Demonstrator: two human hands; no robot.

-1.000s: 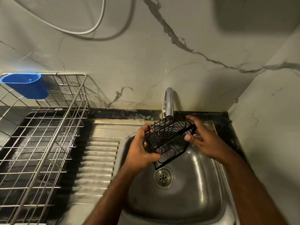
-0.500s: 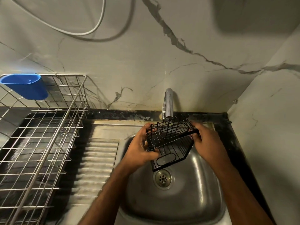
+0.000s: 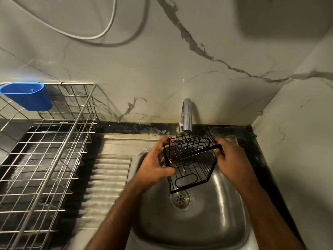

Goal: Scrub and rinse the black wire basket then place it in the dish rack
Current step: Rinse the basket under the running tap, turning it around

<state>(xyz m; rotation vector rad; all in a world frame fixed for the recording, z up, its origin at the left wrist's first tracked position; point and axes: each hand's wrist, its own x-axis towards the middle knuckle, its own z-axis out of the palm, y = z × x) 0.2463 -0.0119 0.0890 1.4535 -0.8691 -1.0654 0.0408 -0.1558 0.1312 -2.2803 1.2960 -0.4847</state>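
One black wire basket between two hands, under one tap.

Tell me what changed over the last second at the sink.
The right hand shifted from fingertips touching the black wire basket at its right end to a fuller grip on that end. The basket tipped a little, its upper rim coming more level under the tap. The left hand kept its grip on the left side. The basket stayed over the sink; the dish rack and blue cup did not move.
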